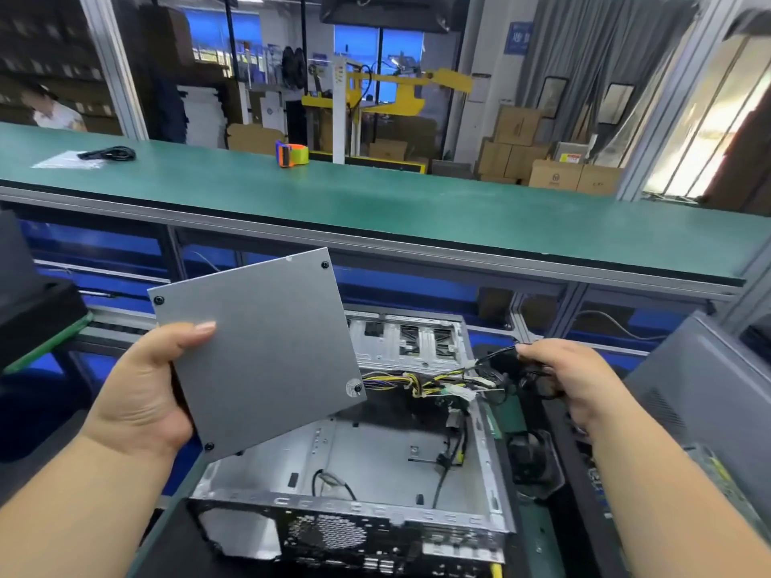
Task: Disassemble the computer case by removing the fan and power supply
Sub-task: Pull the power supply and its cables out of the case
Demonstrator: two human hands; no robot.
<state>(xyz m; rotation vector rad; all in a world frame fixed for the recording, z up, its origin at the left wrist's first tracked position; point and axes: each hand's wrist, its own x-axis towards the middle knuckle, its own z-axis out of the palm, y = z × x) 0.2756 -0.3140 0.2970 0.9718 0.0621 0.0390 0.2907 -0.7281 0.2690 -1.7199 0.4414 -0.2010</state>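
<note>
A green workbench (375,202) spans a box-stacked workshop beyond both hands. The left hand (142,390) grips the power supply (258,352) above the open case (375,452); the right hand (571,377) clutches its cables (438,381).

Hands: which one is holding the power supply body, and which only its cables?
The left hand grips the grey power supply above the open case; the right hand holds only the cable bundle.

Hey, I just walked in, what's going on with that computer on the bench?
A person is stripping down an open computer case. The left hand holds the grey power supply lifted above the case, tilted. The right hand has gathered its bundle of cables, which stretch between the unit and that hand over the case. The case interior looks mostly bare, with a few loose wires left inside.
</note>
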